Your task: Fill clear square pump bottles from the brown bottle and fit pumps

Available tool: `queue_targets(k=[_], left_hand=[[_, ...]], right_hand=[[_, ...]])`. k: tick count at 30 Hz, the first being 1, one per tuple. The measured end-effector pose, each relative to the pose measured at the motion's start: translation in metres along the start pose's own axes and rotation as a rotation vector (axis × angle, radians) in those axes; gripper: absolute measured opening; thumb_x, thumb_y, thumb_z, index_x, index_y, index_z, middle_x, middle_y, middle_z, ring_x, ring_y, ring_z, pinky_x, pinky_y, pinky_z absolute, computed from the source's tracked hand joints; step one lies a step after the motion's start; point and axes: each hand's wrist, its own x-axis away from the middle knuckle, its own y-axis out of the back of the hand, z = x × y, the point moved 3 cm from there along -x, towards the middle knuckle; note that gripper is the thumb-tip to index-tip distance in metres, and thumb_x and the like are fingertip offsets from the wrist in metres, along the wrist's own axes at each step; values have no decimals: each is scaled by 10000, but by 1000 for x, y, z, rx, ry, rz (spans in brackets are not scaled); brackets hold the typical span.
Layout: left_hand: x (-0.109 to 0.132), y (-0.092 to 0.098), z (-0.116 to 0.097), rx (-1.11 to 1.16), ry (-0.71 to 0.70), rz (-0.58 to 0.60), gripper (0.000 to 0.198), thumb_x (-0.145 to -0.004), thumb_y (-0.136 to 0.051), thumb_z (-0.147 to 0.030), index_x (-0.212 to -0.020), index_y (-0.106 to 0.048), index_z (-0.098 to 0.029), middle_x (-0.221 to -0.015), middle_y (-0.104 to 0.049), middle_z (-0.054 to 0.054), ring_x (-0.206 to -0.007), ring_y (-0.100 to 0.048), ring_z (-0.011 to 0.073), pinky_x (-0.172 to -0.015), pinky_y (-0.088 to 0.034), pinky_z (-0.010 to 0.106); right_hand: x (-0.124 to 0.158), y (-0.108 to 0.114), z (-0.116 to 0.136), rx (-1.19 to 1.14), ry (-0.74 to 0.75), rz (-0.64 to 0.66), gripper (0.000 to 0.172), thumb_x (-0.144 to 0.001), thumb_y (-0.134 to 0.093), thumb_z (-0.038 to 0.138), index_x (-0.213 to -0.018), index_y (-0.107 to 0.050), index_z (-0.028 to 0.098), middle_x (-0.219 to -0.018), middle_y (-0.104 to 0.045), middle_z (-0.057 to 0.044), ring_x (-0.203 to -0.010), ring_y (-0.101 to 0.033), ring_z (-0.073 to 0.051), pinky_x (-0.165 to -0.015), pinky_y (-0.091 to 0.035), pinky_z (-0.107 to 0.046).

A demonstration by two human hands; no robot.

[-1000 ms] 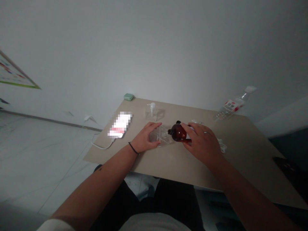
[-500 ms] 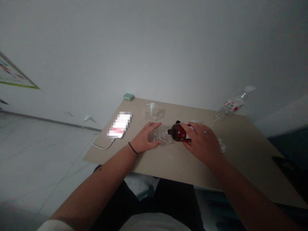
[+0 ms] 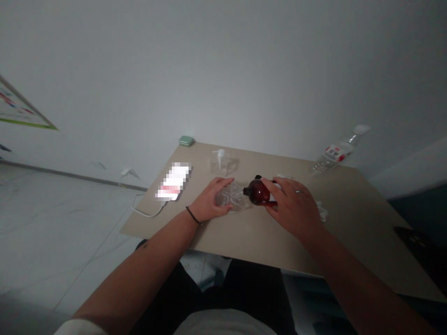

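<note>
My left hand (image 3: pixel 208 200) is closed round a clear, angular bottle (image 3: pixel 234 197) on the table, thumb and fingers on either side of it. In my right hand (image 3: pixel 295 204) is a brown bottle (image 3: pixel 259 192), tipped on its side with its dark neck pointing left. The brown bottle's neck is at the mouth of the clear bottle; whether the two touch I cannot tell. Any liquid passing between them is too faint to make out. A black cap-like piece (image 3: pixel 258 177) shows just behind the brown bottle.
On the table (image 3: pixel 240 242), a clear container with a white pump top (image 3: pixel 220 158) stands behind my left hand. A phone (image 3: pixel 174 181) on a white cable lies left, a small green case (image 3: pixel 186 141) at the far corner. A plastic drink bottle (image 3: pixel 337 152) stands back right. White bundles flank my right hand.
Both hands and the two bottles have kept almost the same place. The brown bottle's tilt looks the same, and the view has shifted very slightly.
</note>
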Motion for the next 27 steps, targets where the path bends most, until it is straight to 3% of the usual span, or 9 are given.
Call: queue_targets(k=[27], left_hand=[[0, 0, 0, -19, -10, 2, 807, -784, -780, -365, -1516, -457, -259, -1312, -550, 125, -1212, -581, 315, -1097, -475, 540]], right_hand=[[-2, 3, 0, 16, 15, 8, 610, -843, -694, 267, -1436, -578, 189, -1312, -644, -182, -1185, -585, -359, -1050, -430, -486]])
